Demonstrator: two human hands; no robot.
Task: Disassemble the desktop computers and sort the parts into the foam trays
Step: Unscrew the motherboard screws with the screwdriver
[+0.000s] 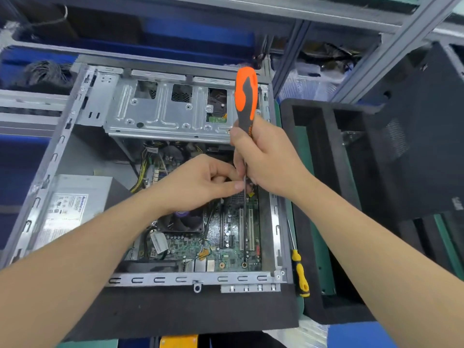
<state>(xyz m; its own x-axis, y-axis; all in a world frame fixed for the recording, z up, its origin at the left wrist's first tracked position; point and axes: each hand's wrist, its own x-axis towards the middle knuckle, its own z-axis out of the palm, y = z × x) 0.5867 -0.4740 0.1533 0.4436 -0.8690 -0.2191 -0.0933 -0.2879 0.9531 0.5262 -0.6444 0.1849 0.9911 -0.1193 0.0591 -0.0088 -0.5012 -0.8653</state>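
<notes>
Power supply label [65, 212] print blurred; nothing legible

**One head camera, aimed down into the case**

The view sits at the person's head and faces forward and steeply down. It is near: both forearms enter from the near edge, and the left hand [200, 182] and right hand [268, 159] meet mid-frame over the case [50, 172], the screwdriver [246, 96] handle rising toward the lens. The case fills left and centre, the tray [326, 104] the right, the shelf [326, 11] the far edge.

Both hands [200, 182] on orange screwdriver [245, 96]
</notes>
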